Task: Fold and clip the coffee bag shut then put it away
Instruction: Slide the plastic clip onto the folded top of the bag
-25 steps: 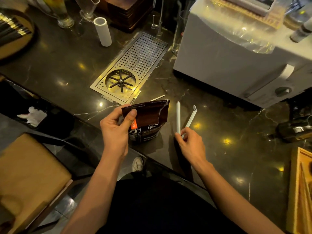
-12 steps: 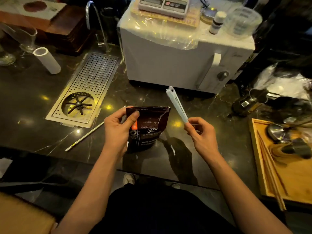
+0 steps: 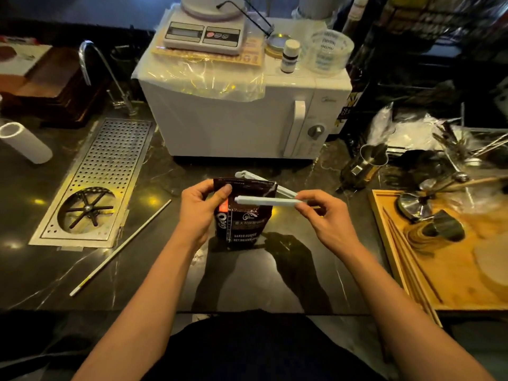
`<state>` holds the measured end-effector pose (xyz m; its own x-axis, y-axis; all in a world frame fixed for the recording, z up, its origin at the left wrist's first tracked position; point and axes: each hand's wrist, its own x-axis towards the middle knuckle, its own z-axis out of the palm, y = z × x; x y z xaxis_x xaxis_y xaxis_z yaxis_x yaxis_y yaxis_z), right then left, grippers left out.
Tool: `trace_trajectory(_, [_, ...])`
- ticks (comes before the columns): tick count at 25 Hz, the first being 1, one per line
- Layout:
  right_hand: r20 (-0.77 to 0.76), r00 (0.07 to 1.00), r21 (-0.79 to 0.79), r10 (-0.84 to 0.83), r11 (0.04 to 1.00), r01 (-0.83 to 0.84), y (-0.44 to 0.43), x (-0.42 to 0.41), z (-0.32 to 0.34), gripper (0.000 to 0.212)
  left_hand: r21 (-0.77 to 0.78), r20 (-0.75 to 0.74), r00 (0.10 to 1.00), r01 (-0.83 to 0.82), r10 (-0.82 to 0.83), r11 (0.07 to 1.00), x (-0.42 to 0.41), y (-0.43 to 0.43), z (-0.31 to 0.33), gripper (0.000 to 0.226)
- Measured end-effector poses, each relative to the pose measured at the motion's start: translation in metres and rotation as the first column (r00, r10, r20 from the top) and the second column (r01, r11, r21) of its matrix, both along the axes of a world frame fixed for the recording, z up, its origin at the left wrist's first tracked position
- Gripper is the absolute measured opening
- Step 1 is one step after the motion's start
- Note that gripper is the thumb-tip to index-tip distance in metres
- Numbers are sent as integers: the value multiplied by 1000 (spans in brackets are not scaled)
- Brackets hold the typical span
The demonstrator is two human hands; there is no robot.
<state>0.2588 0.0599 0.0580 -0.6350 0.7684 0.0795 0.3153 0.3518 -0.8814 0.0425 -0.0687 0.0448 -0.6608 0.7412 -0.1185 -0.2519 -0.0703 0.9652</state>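
Standing upright on the dark marble counter (image 3: 82,270), just in front of the white microwave oven (image 3: 233,119), is a small dark brown foil coffee bag (image 3: 244,224) with white lettering and an orange patch on its label. The left hand (image 3: 199,213) grips the bag's upper left corner, thumb pressed on the front face and the other fingers wrapped behind. The right hand (image 3: 328,218) pinches the hinge end of a long white plastic bag clip (image 3: 268,200) between thumb and fingertips. The clip is spread apart: one arm lies across the front of the bag just below its top edge, while the other arm angles away behind the bag, its far tip showing above the top left. So the bag's top sits between the two arms, and they are not pressed together.

To the left a perforated stainless steel drain tray (image 3: 107,171) is set into the counter, with a thin white stick (image 3: 121,246) lying slantwise near it and a white cylinder (image 3: 24,144) further off. A grey digital kitchen scale (image 3: 204,34) rests on top of the microwave. A wooden tray (image 3: 445,270) with metal utensils sits to the right.
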Motion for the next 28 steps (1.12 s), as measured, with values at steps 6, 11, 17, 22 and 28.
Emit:
trace_trajectory(6, [-15, 1000, -13, 24, 1000, -24, 10, -18, -7, 14, -51, -39, 999, 25, -27, 998, -11, 5, -13, 15])
trace_trajectory(11, [-105, 994, -133, -30, 991, 16, 3, -37, -13, 16, -90, -17, 1000, 9, -10, 996, -11, 4, -12, 17])
trace_trajectory(17, [-151, 986, -157, -67, 987, 44, -4, -52, -10, 16, -108, 1, 1000, -16, 16, 994, -11, 5, -10, 16])
trace_trajectory(22, [-180, 983, -191, -30, 982, -5, -7, -59, -8, 26, -115, 16, 999, -27, 28, 993, -8, 6, -8, 15])
trace_trajectory(28, [-134, 991, -146, -15, 989, -5, -7, -66, -8, 27, -95, 5, 999, -43, 43, 995, -5, 6, -6, 14])
